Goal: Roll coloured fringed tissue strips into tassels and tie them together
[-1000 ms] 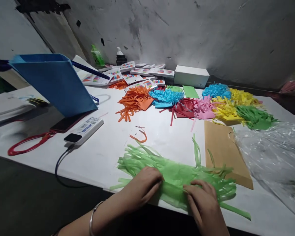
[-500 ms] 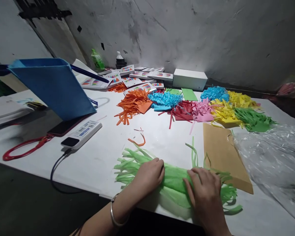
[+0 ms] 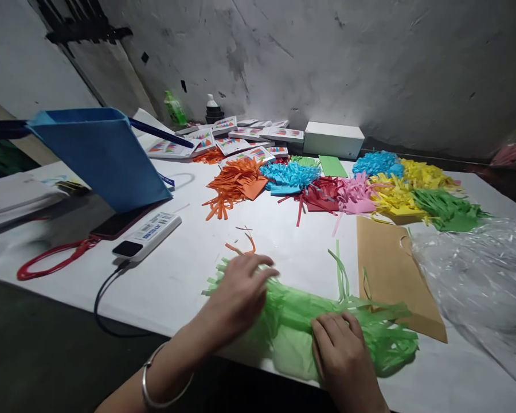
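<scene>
A light green fringed tissue paper tassel [image 3: 301,304] lies across the near edge of the white table, its cut strips spread out at both ends. Over its left part hovers my left hand [image 3: 241,292], thumb and forefinger apart, with nothing visible between them. My right hand [image 3: 339,347] is on the tassel's right half, fingers bent and pressed together on the paper. A few narrow green strips [image 3: 339,269] stick out beyond the far edge of the tassel.
Fringed paper bundles in orange [image 3: 236,183], blue, red, pink, yellow and green line the back. A brown envelope [image 3: 382,269] and clear plastic [image 3: 473,287] lie at right. At left are a blue paper holder [image 3: 103,155], a white device [image 3: 148,235] and its black cable [image 3: 98,310].
My left hand has lifted off the paper and moved left, its fingers opening. My right hand has slid slightly left and nearer to me, and the paper's middle has shifted.
</scene>
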{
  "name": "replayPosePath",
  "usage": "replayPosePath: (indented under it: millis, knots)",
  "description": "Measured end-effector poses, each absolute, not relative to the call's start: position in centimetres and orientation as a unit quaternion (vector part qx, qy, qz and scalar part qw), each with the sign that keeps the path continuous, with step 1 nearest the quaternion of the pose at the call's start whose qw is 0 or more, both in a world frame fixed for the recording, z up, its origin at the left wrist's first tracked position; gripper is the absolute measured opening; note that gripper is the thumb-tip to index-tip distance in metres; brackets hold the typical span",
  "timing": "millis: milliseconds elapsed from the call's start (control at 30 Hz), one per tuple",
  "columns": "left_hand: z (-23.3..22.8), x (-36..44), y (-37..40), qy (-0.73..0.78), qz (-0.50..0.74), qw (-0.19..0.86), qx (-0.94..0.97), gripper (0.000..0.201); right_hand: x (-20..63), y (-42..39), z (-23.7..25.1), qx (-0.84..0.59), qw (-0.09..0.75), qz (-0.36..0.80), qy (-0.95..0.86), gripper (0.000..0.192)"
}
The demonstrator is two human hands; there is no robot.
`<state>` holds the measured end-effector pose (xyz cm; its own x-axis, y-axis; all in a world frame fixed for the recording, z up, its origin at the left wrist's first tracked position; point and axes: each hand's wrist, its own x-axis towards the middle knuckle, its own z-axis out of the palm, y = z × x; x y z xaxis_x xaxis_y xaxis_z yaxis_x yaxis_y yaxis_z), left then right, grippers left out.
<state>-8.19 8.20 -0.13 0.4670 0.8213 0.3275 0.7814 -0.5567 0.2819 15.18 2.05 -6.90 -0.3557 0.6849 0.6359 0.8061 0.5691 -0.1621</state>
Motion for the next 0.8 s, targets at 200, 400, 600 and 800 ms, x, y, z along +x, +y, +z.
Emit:
replayPosePath:
  millis: [200, 400, 600, 800]
  knots:
    - [-3.0, -3.7, 6.0, 0.334, 0.133, 0.019, 0.933, 0.009, 14.8, 1.5, -6.8, -0.436, 0.346, -0.083, -0.827, 0.024]
    - [-5.2, -5.8, 6.3, 0.342, 0.159, 0.014, 0.926, 0.008, 16.1, 1.1, -7.9, -0.453, 0.343, -0.098, -0.817, 0.041]
    - [-4.4, -6.3, 6.4, 0.435, 0.108, 0.084, 0.890, 0.008, 16.5, 2.5, -7.4, -0.537, 0.309, -0.041, -0.784, 0.037]
    - [-3.1, -4.0, 7.7, 0.541, 0.015, 0.077, 0.837, 0.024, 16.1, 4.1, -6.5, -0.608, 0.214, -0.103, -0.758, 0.027]
